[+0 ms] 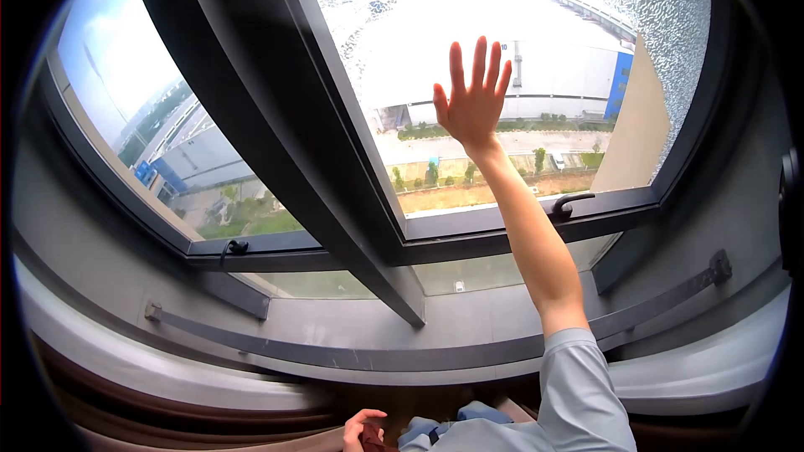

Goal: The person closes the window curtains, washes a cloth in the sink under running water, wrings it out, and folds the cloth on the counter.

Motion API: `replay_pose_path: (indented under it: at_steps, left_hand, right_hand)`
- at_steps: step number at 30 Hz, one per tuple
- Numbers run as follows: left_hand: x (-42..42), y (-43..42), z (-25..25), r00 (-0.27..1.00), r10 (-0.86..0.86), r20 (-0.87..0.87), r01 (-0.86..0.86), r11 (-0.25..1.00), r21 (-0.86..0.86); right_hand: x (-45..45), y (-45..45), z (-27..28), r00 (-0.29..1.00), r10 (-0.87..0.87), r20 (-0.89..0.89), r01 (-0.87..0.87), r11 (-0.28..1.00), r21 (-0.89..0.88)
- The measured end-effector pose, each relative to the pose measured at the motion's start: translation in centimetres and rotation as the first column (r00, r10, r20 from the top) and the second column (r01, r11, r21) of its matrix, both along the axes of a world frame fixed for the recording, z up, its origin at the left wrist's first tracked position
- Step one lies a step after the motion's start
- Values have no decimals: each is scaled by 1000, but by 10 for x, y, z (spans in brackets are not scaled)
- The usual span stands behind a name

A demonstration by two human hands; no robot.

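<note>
My right hand (474, 109) is raised with its fingers spread and palm toward the right window pane (553, 100). Whether it touches the glass I cannot tell. A rippled, wet-looking or frosted film (677, 42) covers the pane's right edge, and a similar patch marks its upper left. Low in the view, close to my body, my left hand (363, 430) has its fingers curled around something dark red (373, 437), which is mostly hidden. A black window handle (571, 204) sits on the frame, just right of my right forearm.
A thick dark mullion (276, 100) divides the two panes. On the left frame is another handle (238, 247). A grey metal rail (360, 358) runs across the sill, between me and the window. White curtains (695, 368) and dark brown fabric (151, 406) lie along the bottom.
</note>
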State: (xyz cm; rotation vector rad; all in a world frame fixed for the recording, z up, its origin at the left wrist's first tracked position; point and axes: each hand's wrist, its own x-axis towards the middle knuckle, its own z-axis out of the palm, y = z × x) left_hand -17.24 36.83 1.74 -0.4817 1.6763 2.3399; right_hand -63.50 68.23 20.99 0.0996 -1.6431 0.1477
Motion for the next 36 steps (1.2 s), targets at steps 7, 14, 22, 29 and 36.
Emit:
replay_pose_path:
  at_steps: [7, 14, 22, 29, 36]
  left_hand:
    - [31, -8, -24, 989, -21, -144, 19, 1000, -18]
    - [95, -43, -39, 993, -24, -119, 16, 998, -69]
    - [165, -104, -7, 976, 21, -215, -132, 845, -518]
    - [204, -188, 43, 646, 123, -753, -751, 276, -600]
    - [161, -249, 64, 577, 150, -803, -805, 275, -526]
  right_hand:
    - [8, -4, 3, 998, -40, 57, 38, 998, 51]
    - [37, 1, 10, 977, -101, 190, 84, 992, 91]
    - [288, -92, 64, 813, 580, -53, -565, 764, -313]
    - [606, -164, -5, 206, 159, -966, -314, 945, 88]
    - [675, -124, -12, 776, -631, -17, 625, 772, -117]
